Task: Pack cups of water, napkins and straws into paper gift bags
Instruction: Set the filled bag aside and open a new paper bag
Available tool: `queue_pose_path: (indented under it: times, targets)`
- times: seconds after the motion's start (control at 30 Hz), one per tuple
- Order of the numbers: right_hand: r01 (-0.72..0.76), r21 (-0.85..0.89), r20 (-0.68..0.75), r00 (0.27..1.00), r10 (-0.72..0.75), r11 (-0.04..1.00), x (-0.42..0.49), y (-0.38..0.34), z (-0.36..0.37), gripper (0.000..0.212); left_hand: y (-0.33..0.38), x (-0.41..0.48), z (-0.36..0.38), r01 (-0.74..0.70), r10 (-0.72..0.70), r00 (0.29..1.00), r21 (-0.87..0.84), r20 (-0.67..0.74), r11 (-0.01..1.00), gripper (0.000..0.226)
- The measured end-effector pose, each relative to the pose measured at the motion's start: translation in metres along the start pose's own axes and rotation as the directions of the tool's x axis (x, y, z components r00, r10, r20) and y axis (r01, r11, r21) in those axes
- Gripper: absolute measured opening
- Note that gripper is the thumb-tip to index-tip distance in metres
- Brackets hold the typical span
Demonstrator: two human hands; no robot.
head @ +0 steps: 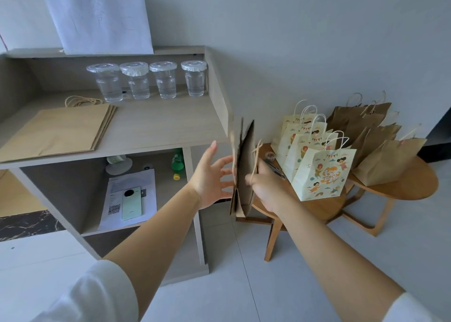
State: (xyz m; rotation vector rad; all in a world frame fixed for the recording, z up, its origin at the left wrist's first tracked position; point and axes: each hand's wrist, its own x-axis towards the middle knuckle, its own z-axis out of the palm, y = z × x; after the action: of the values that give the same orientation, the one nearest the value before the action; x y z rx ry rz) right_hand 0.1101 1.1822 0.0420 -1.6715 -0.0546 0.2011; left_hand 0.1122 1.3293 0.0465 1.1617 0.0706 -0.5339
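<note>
A flat brown paper bag (244,165) hangs edge-on in mid-air beside the shelf unit's right corner. My right hand (267,185) grips it from the right, near its twine handle. My left hand (211,175) is spread open, its fingertips touching the bag's left face. Several lidded cups of water (146,80) stand in a row at the back of the shelf top. A stack of flat brown bags (61,129) lies on the shelf top at left.
Printed gift bags (322,173) and upright brown bags (380,151) crowd two round wooden tables (415,187) at right. The lower shelf holds a green phone (131,203) on papers and a green bottle (177,162). The floor is pale tile.
</note>
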Motion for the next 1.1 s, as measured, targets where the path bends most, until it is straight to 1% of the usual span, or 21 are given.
queue_pose_path:
  times: [0.03,0.1,0.2,0.23,0.27,0.3,0.37,0.43,0.47,0.5,0.53,0.57,0.6,0.63,0.7,0.77,0.83,0.9,0.97,1.03,1.1]
  targets:
    - [0.047,-0.076,0.016,0.999,-0.046,0.996,-0.001,0.001,-0.003,0.04,-0.004,0.004,0.005,-0.01,0.01,1.0,0.038,-0.009,0.999,0.074]
    - [0.094,-0.189,0.03,0.995,-0.09,0.977,-0.001,0.004,-0.005,0.037,-0.01,0.009,0.018,-0.048,0.054,0.998,0.208,-0.026,0.977,0.068]
    - [0.093,-0.199,-0.022,0.995,-0.099,0.976,0.002,0.01,-0.019,0.031,-0.022,0.018,0.038,-0.072,0.088,0.996,0.351,-0.032,0.934,0.061]
    - [0.078,-0.182,-0.03,0.996,-0.085,0.98,0.004,0.012,-0.025,0.022,-0.026,0.021,0.042,-0.088,0.109,0.994,0.401,-0.03,0.912,0.06]
    - [0.073,-0.184,-0.027,0.996,-0.079,0.98,0.008,0.015,-0.031,0.012,-0.03,0.024,0.048,-0.099,0.122,0.992,0.45,-0.022,0.888,0.054]
    - [0.066,-0.215,-0.028,0.997,-0.074,0.974,0.012,0.017,-0.037,0.014,-0.033,0.028,0.052,-0.094,0.116,0.993,0.47,-0.017,0.878,0.043]
    - [0.041,-0.272,-0.034,0.998,-0.052,0.961,0.016,0.021,-0.05,0.019,-0.037,0.04,0.058,-0.018,0.047,0.997,0.417,-0.059,0.909,0.029]
    - [0.025,-0.291,-0.041,0.998,-0.038,0.956,0.019,0.025,-0.064,0.014,-0.037,0.053,0.065,0.062,0.01,0.98,0.347,-0.201,0.936,0.026]
    - [0.005,-0.301,-0.045,0.999,-0.019,0.954,0.02,0.026,-0.071,0.014,-0.038,0.061,0.067,0.073,0.045,0.955,0.38,-0.294,0.922,0.026]
    - [-0.018,-0.318,-0.054,0.999,0.001,0.948,0.024,0.029,-0.077,0.018,-0.04,0.07,0.071,0.066,0.118,0.932,0.479,-0.344,0.875,0.025]
    - [-0.042,-0.349,-0.059,0.998,0.023,0.936,0.027,0.03,-0.082,0.018,-0.044,0.078,0.074,0.059,0.208,0.918,0.636,-0.338,0.769,0.025]
    - [-0.053,-0.394,-0.063,0.998,0.031,0.917,0.031,0.032,-0.087,0.019,-0.046,0.084,0.08,0.056,0.284,0.913,0.78,-0.293,0.624,0.024]
    - [-0.053,-0.462,-0.056,0.998,0.03,0.885,0.036,0.034,-0.091,0.018,-0.049,0.089,0.087,0.053,0.348,0.905,0.875,-0.246,0.482,0.022]
    - [-0.044,-0.539,-0.044,0.999,0.024,0.841,0.041,0.036,-0.098,0.016,-0.051,0.094,0.093,0.056,0.379,0.898,0.914,-0.222,0.402,0.022]
    - [-0.055,-0.699,-0.049,0.998,0.028,0.713,0.046,0.037,-0.115,0.011,-0.052,0.104,0.099,0.091,0.421,0.879,0.945,-0.225,0.315,0.023]
    - [-0.11,-0.844,-0.12,0.993,0.015,0.525,0.05,0.037,-0.14,0.017,-0.048,0.114,0.093,0.209,0.431,0.86,0.959,-0.274,0.194,0.025]
    - [-0.202,-0.92,-0.219,0.976,-0.013,0.335,0.054,0.039,-0.168,0.023,-0.044,0.121,0.075,0.363,0.395,0.837,0.924,-0.38,0.12,0.028]
    - [-0.286,-0.933,-0.295,0.955,-0.008,0.22,0.06,0.043,-0.186,0.025,-0.044,0.126,0.06,0.476,0.346,0.809,0.875,-0.474,0.087,0.028]
    - [-0.308,-0.934,-0.311,0.95,0.012,0.179,0.069,0.05,-0.189,0.026,-0.044,0.135,0.059,0.527,0.312,0.79,0.845,-0.528,0.097,0.025]
    - [-0.295,-0.939,-0.292,0.955,0.041,0.177,0.078,0.056,-0.185,0.025,-0.043,0.151,0.066,0.53,0.283,0.787,0.836,-0.548,0.146,0.023]
    - [-0.288,-0.932,-0.276,0.958,0.083,0.219,0.088,0.064,-0.181,0.025,-0.04,0.168,0.073,0.498,0.23,0.819,0.85,-0.526,0.171,0.015]
